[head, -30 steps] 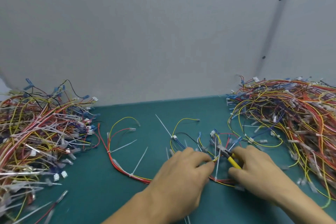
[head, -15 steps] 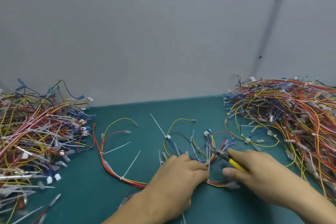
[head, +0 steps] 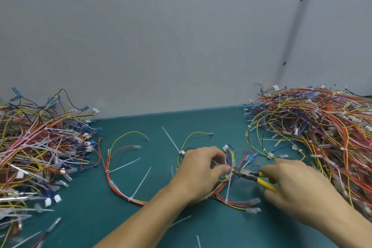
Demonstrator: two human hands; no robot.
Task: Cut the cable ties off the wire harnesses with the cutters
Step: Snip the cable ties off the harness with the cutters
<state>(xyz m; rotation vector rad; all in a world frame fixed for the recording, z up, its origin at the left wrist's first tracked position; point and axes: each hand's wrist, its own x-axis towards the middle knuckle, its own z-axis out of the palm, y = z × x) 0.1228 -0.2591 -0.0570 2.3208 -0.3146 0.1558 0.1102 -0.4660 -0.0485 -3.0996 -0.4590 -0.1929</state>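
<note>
Centrally, the left hand pinches the wire harness between thumb and curled fingers. The right hand grips the yellow-handled cutters, their nose at a white cable tie beside the left thumb. Outward of each hand lie the left pile and right pile on the green mat.

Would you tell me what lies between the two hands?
In the head view: cutters, wires and a white tie, between left hand and right hand.
</note>
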